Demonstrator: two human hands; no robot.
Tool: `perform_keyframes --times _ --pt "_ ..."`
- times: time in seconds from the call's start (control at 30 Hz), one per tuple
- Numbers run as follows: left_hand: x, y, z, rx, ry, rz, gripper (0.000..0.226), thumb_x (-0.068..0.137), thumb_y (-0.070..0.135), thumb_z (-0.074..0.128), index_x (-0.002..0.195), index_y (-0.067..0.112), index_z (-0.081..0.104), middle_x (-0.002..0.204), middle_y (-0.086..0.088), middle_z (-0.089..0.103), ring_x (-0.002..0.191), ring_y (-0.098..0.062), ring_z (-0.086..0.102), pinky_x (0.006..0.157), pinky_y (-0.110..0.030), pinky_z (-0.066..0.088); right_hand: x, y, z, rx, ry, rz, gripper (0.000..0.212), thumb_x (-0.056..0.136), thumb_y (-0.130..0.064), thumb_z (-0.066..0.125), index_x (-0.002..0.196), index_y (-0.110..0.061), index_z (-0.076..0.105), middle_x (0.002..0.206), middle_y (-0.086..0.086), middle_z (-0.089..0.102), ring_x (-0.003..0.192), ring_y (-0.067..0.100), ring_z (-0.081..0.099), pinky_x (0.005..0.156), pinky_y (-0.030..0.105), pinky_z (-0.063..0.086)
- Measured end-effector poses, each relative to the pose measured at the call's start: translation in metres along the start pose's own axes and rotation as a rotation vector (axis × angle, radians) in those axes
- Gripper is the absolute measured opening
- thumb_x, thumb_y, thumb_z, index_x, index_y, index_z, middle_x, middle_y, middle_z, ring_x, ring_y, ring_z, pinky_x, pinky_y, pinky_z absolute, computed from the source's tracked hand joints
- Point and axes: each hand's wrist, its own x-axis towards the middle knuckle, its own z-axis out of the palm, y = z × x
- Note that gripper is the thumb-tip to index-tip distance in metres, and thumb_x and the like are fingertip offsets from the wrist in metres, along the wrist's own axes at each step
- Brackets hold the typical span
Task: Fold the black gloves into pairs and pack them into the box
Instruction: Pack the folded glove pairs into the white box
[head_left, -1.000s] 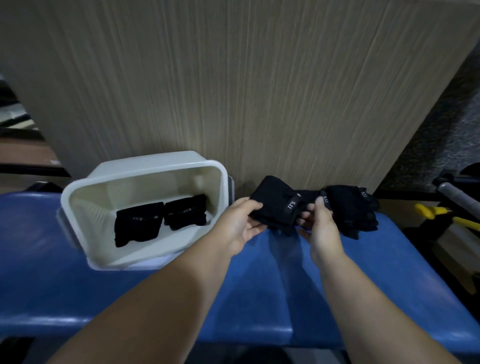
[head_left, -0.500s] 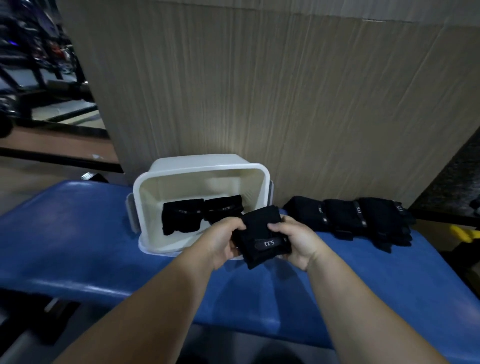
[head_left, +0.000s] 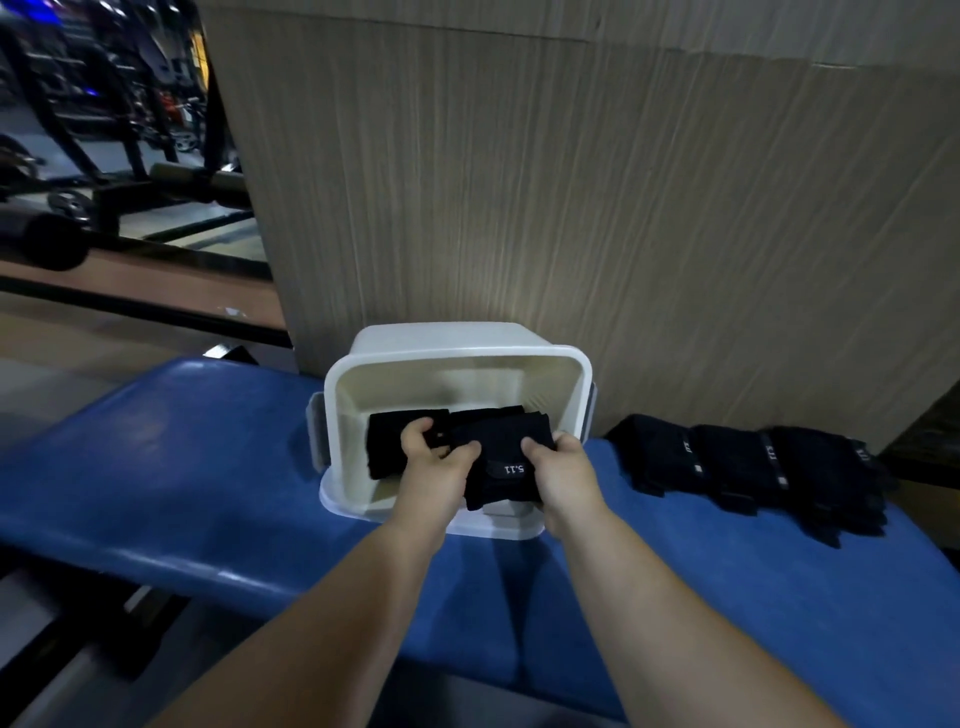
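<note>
A white plastic box (head_left: 343, 415) sits mid-frame on a blue padded counter (head_left: 208, 467), with one folded black pair (head_left: 389, 441) inside. The left hand (head_left: 434, 467) and right hand (head_left: 558, 473) grip opposite edges of a folded black glove bundle (head_left: 501, 467) at the box's mouth. Soft and light, it probably unfolds unless held there. At right lie loose black gloves (head_left: 753, 467).

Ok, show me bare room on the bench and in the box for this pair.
The bench is bare left of the box and in front of the loose gloves. Inside, the strip before the packed pairs is free. The left hand and right hand, gripping the folded pair, crowd the opening.
</note>
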Motion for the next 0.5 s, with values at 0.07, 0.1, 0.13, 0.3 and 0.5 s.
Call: perform_keyframes --times 0.07,0.1,0.13,0.3,0.5 --pt "0.001 0.001 -0.002 0.015 -0.021 0.048 0.046 0.09 0.02 0.061 0.122 0.036 0.033 0.104 -0.001 0.061 0.094 -0.016 0.062 0.074 -0.029 0.05 0.004 0.0 0.006 -0.025 0.042 -0.03 0.013 0.091 -0.014 0.06 0.103 -0.012 0.055 0.104 0.017 0.067 0.094 0.032 0.067 0.085 0.046 0.056" --pt "0.002 0.002 -0.002 0.036 -0.03 0.069 0.04 0.09 0.018 0.06 0.119 0.035 0.037 0.102 -0.001 0.061 0.093 -0.017 0.063 0.076 -0.03 0.051 0.006 -0.001 0.009 -0.031 0.062 -0.048 0.018 0.09 -0.014 0.062 0.106 -0.013 0.053 0.107 0.016 0.066 0.095 0.031 0.066 0.088 0.048 0.055" --pt "0.004 0.002 -0.002 0.064 -0.032 0.089 0.032 0.091 0.016 0.059 0.113 0.033 0.042 0.1 -0.001 0.062 0.09 -0.018 0.063 0.076 -0.032 0.052 0.007 -0.001 0.011 -0.031 0.083 -0.063 0.023 0.089 -0.015 0.062 0.108 -0.014 0.049 0.108 0.014 0.063 0.096 0.03 0.064 0.09 0.047 0.054" --pt "0.021 0.005 -0.001 0.245 0.052 0.165 0.014 0.091 0.016 0.058 0.1 0.026 0.056 0.089 0.01 0.055 0.071 -0.003 0.052 0.063 -0.017 0.046 0.011 -0.008 0.019 -0.127 0.134 -0.172 0.023 0.092 -0.014 0.058 0.094 -0.023 0.037 0.088 0.002 0.053 0.075 0.017 0.052 0.066 0.031 0.045" --pt "0.039 0.009 0.003 0.381 0.107 0.213 0.025 0.093 0.017 0.057 0.118 0.018 0.058 0.107 0.001 0.062 0.093 -0.01 0.054 0.08 -0.02 0.04 0.023 -0.017 0.026 -0.189 0.077 -0.221 0.017 0.09 -0.023 0.06 0.101 -0.021 0.047 0.099 0.001 0.061 0.082 0.014 0.058 0.076 0.033 0.051"
